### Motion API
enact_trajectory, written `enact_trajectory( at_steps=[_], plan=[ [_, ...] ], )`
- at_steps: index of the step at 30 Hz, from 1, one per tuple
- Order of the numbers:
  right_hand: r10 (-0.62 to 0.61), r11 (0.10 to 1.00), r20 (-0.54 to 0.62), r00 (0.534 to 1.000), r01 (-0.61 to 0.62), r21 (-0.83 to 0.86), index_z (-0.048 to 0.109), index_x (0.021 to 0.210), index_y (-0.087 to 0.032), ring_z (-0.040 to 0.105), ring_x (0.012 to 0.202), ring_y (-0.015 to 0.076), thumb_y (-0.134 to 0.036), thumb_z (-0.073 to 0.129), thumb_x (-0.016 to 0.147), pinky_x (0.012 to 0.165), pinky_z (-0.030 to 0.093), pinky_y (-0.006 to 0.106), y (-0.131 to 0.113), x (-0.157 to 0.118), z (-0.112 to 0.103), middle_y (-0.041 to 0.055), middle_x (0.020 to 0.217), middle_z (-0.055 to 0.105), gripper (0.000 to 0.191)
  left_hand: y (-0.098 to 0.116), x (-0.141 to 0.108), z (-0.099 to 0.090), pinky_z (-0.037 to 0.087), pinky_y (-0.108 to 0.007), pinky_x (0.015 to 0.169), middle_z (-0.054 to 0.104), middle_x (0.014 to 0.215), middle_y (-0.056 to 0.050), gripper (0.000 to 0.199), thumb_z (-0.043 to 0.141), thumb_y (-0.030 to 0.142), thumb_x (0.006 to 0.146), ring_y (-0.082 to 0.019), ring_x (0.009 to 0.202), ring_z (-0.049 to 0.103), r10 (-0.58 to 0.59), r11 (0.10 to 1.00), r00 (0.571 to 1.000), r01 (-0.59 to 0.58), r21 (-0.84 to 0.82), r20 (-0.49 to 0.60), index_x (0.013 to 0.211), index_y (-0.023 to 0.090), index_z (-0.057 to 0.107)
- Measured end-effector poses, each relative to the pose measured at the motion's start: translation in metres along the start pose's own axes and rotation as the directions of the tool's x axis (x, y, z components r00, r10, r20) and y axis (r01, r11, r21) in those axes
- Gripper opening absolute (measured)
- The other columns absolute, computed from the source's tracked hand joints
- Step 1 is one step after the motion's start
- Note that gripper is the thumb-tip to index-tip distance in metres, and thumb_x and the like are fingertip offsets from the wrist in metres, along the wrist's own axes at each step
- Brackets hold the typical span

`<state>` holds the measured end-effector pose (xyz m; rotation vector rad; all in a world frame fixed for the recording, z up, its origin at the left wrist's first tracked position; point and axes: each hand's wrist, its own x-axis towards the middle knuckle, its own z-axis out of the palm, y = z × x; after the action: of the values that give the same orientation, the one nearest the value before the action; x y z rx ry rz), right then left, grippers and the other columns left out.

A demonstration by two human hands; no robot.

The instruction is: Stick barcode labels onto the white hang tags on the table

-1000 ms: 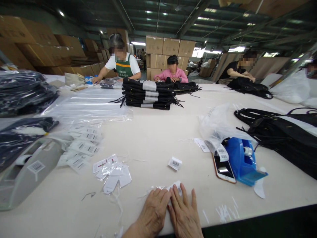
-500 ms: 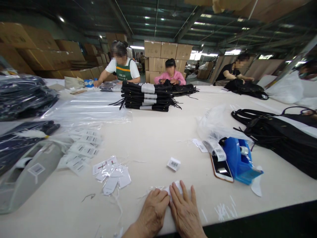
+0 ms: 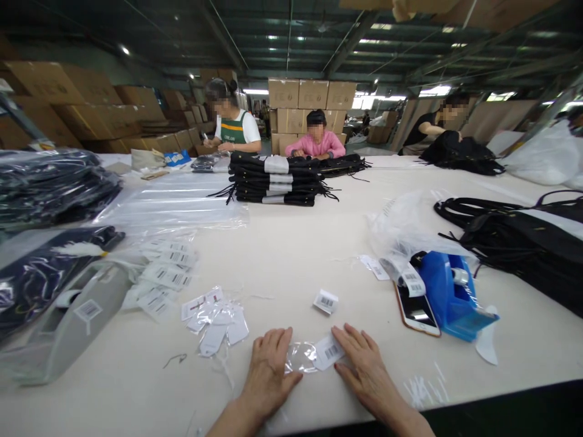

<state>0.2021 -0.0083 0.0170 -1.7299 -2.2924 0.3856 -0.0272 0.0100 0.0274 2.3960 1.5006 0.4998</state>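
A white hang tag with a barcode [image 3: 330,351] lies flat on the table near its front edge. Joined to it or overlapping it on the left is a small clear plastic piece [image 3: 300,357]. My left hand [image 3: 268,368] rests at the plastic's left end, fingers stretched out and thumb apart. On the other side, my right hand [image 3: 365,368] lies with spread fingers against the tag's right edge. Just beyond the hands sits a curled barcode label [image 3: 325,301]. To the left is a loose pile of white hang tags [image 3: 218,325] with clear strings.
At right stand a blue tape dispenser [image 3: 449,294] and a phone [image 3: 418,311]. A grey dispenser [image 3: 86,321] and barcode labels [image 3: 166,276] lie left. Folded black garments [image 3: 276,179] are stacked ahead; more black items [image 3: 514,243] lie right. Three people work across the table.
My hands have moved apart from their pressed-together position, uncovering the tag's barcode and the clear plastic. The view has shifted slightly left. The co-worker in the green apron has drawn their arm in.
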Motion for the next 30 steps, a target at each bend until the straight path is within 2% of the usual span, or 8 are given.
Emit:
enact_trajectory(
  at_steps=[3,5,9,14,17,20,24,30],
  plan=[
    [-0.031,0.996,0.017,0.999,0.03,0.083,0.045,0.126,-0.024,0.042,0.12,0.0247,-0.03,0.051,0.079,0.1,0.03,0.046,0.0,0.007,-0.007,0.0056,0.125,0.054,0.048,0.0,0.003,-0.003,0.035,-0.04,0.088,0.054,0.111,-0.009,0.048,0.056,0.019,0.069,-0.024,0.104,0.046,-0.062,0.997,0.989,0.068,-0.038,0.132,0.116,0.016,0.047],
    [-0.048,0.993,0.0,0.999,0.048,0.107,0.047,0.124,-0.026,0.046,0.115,0.0228,-0.03,0.052,0.079,0.1,0.03,0.043,-0.001,0.009,-0.008,0.0051,0.121,0.056,0.046,0.003,0.007,-0.004,0.036,-0.037,0.084,0.055,0.106,-0.006,0.037,0.055,0.02,0.07,-0.022,0.098,0.047,-0.076,0.995,0.983,0.087,-0.055,0.168,0.108,0.019,0.051],
    [-0.02,0.988,0.026,0.999,0.015,0.155,0.05,0.119,-0.026,0.048,0.108,0.0216,-0.027,0.057,0.073,0.098,0.031,0.041,-0.007,0.014,-0.01,0.0047,0.114,0.058,0.046,0.007,0.019,-0.008,0.036,-0.033,0.078,0.056,0.092,-0.003,0.023,0.057,0.021,0.065,-0.019,0.088,0.048,-0.147,0.984,0.956,0.167,-0.058,0.254,0.087,0.018,0.054],
    [0.072,0.972,0.088,0.993,-0.09,0.218,0.057,0.09,-0.023,0.049,0.098,0.021,-0.019,0.057,0.064,0.09,0.033,0.039,-0.019,0.024,-0.02,0.0028,0.098,0.058,0.026,0.011,0.037,-0.017,0.036,-0.028,0.07,0.057,0.082,-0.001,0.026,0.061,0.02,0.056,-0.017,0.077,0.05,-0.18,0.977,0.911,0.209,-0.039,0.372,0.082,0.017,0.055],
    [0.096,0.962,0.081,0.992,-0.113,0.25,0.054,0.084,-0.022,0.049,0.094,0.0207,-0.017,0.056,0.061,0.086,0.034,0.038,-0.022,0.025,-0.023,0.002,0.093,0.058,0.023,0.012,0.043,-0.021,0.036,-0.025,0.066,0.059,0.076,0.0,0.017,0.056,0.021,0.061,-0.015,0.072,0.051,-0.178,0.967,0.878,0.239,-0.084,0.444,0.078,0.017,0.058],
    [0.09,0.937,0.089,0.992,-0.115,0.331,0.055,0.085,-0.022,0.051,0.09,0.0193,-0.016,0.053,0.063,0.084,0.034,0.036,-0.022,0.022,-0.022,0.0008,0.09,0.06,0.023,0.011,0.044,-0.02,0.036,-0.023,0.063,0.061,0.071,0.0,0.015,0.049,0.024,0.069,-0.014,0.069,0.052,-0.159,0.922,0.862,0.304,-0.241,0.481,0.073,0.017,0.062],
    [0.154,0.812,0.133,0.979,-0.202,0.548,0.058,0.083,-0.023,0.053,0.083,0.0184,-0.02,0.049,0.068,0.077,0.038,0.031,-0.02,0.017,-0.016,0.0004,0.086,0.062,0.018,0.009,0.043,-0.017,0.037,-0.022,0.061,0.062,0.067,-0.001,0.023,0.043,0.023,0.071,-0.013,0.064,0.051,-0.167,0.878,0.87,0.346,-0.332,0.464,0.071,0.015,0.065],
    [0.144,0.46,0.223,0.964,-0.264,0.847,0.059,0.075,-0.019,0.049,0.065,0.013,-0.023,0.057,0.065,0.061,0.037,0.024,-0.023,0.018,-0.014,-0.0035,0.067,0.056,0.011,0.02,0.046,-0.017,0.035,-0.021,0.056,0.058,0.058,0.001,0.023,0.047,0.026,0.067,-0.012,0.058,0.047,-0.178,0.779,0.851,0.429,-0.458,0.494,0.067,0.013,0.066]
  ],
)
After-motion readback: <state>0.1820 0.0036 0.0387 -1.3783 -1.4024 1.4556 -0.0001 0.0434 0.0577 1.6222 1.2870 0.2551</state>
